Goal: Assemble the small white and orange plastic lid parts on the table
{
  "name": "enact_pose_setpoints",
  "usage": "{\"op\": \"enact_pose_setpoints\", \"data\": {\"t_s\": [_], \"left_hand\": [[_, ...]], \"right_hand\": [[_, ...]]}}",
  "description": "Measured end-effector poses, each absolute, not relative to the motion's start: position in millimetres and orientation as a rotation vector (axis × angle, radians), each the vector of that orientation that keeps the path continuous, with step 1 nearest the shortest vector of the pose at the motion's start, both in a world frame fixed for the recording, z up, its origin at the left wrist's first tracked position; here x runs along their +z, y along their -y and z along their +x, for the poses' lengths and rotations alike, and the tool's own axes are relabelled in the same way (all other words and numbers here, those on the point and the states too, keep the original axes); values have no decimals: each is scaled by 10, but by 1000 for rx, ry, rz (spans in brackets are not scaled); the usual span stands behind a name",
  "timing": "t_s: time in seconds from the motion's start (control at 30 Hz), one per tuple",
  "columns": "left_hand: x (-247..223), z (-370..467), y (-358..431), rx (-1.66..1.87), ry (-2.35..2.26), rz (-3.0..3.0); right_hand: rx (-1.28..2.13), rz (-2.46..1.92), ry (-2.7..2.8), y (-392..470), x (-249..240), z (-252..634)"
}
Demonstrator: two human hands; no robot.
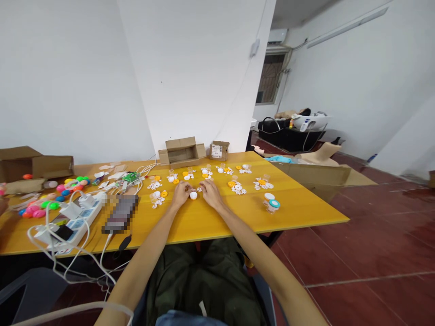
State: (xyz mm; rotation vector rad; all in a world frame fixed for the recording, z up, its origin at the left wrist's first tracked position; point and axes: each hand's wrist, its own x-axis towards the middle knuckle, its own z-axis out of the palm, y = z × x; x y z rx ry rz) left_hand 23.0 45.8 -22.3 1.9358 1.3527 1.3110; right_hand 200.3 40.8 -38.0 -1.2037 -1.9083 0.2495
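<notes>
A small round white plastic piece (193, 195) stands on the yellow table (210, 228) between my hands. My left hand (181, 194) is close by on its left, thumb and fingers curled together; anything between them is too small to make out. On the other side, the fingers of my right hand (211, 194) are bent inward beside a small white gear-like piece (199, 190). Whatever this hand pinches is hidden. Around both hands lie clusters of white discs (238, 188), orange rings (164, 194) and clear cups (267, 177).
Clear containers with a teal-rimmed lid (274, 203) stand to the right. Leftward are a phone (120, 213), a power strip (79, 222) with tangled cables, and colourful balls (39, 208). An open cardboard box (182, 154) and a smaller box (219, 150) sit by the wall.
</notes>
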Motion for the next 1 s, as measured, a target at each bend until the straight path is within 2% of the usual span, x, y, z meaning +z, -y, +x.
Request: {"op": "enact_pose_setpoints", "data": {"t_s": [0.6,1.0], "left_hand": [[-198,267,-466,1237,-1161,1817],[-226,253,-455,1262,-1139,1749]], "right_hand": [[225,-1255,2056,-360,-350,1976],[121,-1138,2177,-314,-365,1921]]}}
